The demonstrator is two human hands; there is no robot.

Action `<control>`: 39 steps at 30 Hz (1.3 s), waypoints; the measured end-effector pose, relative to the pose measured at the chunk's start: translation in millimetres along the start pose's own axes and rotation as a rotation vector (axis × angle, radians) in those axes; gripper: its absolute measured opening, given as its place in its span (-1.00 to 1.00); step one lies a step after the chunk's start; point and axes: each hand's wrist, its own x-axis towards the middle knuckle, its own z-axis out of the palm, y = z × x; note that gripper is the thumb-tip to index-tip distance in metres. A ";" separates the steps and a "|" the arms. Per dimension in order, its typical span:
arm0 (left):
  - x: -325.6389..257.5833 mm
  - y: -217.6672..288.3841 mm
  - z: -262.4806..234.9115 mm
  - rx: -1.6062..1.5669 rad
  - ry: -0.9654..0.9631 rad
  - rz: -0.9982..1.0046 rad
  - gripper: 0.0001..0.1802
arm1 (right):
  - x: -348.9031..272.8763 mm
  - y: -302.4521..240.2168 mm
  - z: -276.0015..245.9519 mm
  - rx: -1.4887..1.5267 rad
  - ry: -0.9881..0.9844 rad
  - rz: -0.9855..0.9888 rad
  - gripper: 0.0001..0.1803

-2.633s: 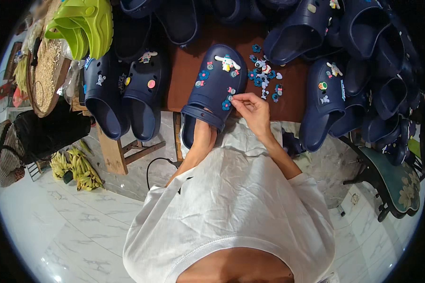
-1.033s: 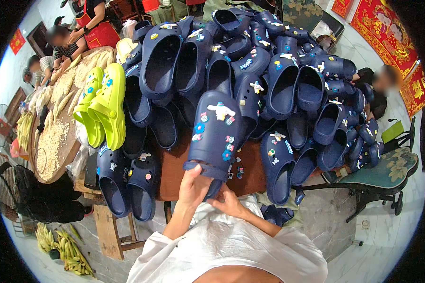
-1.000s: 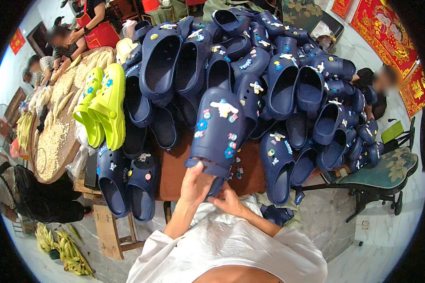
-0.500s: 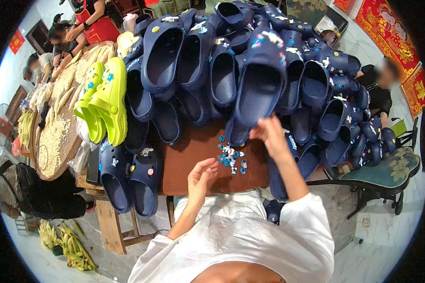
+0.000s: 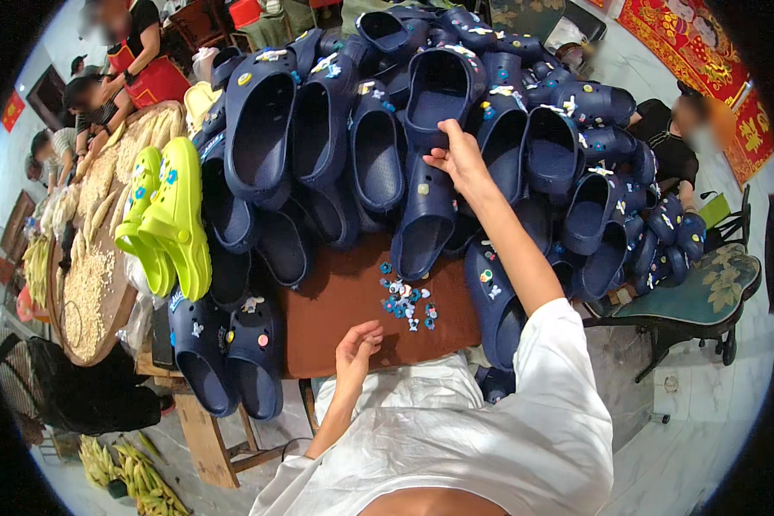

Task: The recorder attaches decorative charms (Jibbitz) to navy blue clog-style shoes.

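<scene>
My right hand reaches forward, closed on the heel end of a navy clog high in the pile. Just below it, another navy clog stands with its toe up and a pale square charm on it. Over the front edge of the brown tabletop, my left hand hovers with loosely bent fingers; nothing shows in it. To its upper right lies a small heap of blue, white and dark shoe charms. A navy clog with charms leans beside the heap, under my right forearm.
Many charm-trimmed navy clogs are stacked across the back. Lime-green clogs and a navy pair stand at left. Beyond them is a round tray of pale kernels, with people around it. A green-seated chair stands at right, near another person.
My right hand has moved up and away from beside the charms, with the clog now set farther back in the pile. My left hand has shifted slightly lower in view.
</scene>
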 end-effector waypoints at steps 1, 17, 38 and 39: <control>-0.2 -0.1 -0.2 0.002 -0.006 0.002 -0.73 | 5.9 -1.3 2.5 0.002 0.004 -0.005 -0.54; 11.5 -27.1 3.8 -0.001 -0.055 -0.034 -0.70 | -57.4 14.1 -7.2 -0.126 -0.088 -0.390 -0.64; 10.2 -61.7 -18.5 0.036 -0.035 -0.081 -0.66 | -86.7 113.2 -50.4 0.897 -0.138 0.396 -0.80; 8.9 -60.5 -19.4 0.040 -0.040 -0.089 -0.65 | -86.1 114.3 -51.9 0.913 -0.136 0.398 -0.82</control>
